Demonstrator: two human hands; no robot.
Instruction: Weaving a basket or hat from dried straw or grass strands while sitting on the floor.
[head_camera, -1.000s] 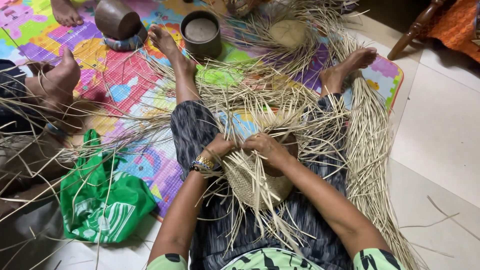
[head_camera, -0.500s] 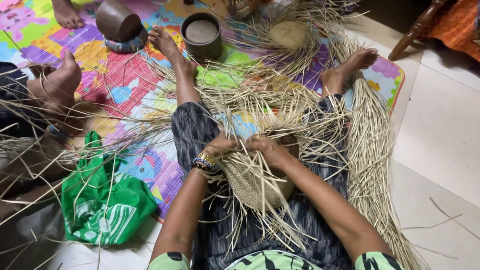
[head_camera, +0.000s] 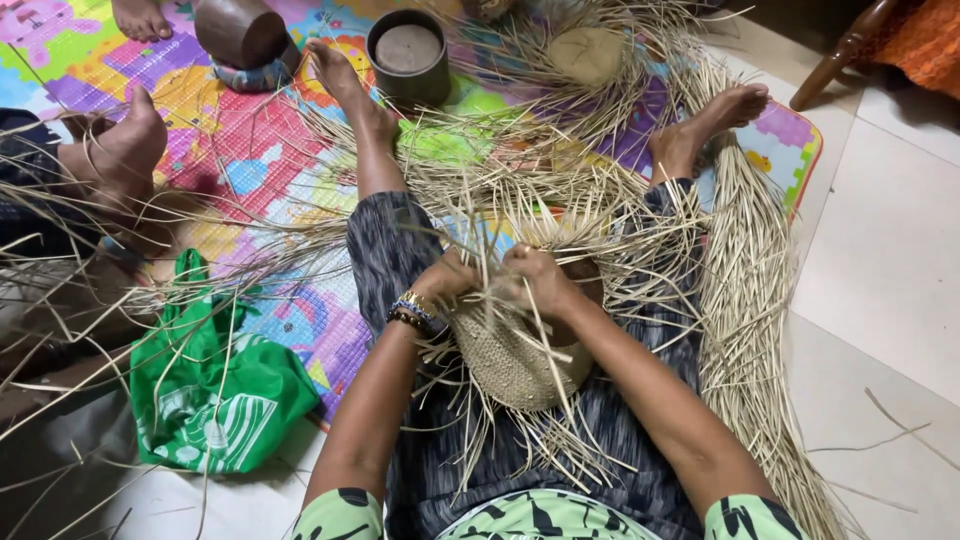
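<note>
A half-woven straw basket (head_camera: 515, 362) rests in my lap, its round woven base toward me and loose strands fanning out all around. My left hand (head_camera: 447, 280), with beaded bracelets on the wrist, grips straw strands at the basket's upper left rim. My right hand (head_camera: 540, 278) is closed on strands at the upper right rim, close beside the left. Both hands touch the weave. My legs in dark patterned trousers stretch forward under the straw.
A long bundle of straw (head_camera: 745, 300) lies along my right leg. A green plastic bag (head_camera: 215, 390) lies at left. A dark round pot (head_camera: 407, 55) and a brown vessel (head_camera: 240, 32) stand on the colourful mat (head_camera: 260, 140). Another person's feet (head_camera: 125, 150) rest at left. A second woven piece (head_camera: 588, 52) lies ahead.
My hands have shifted slightly along the basket rim, working the strands; the basket stays in my lap. My left foot moved a little.
</note>
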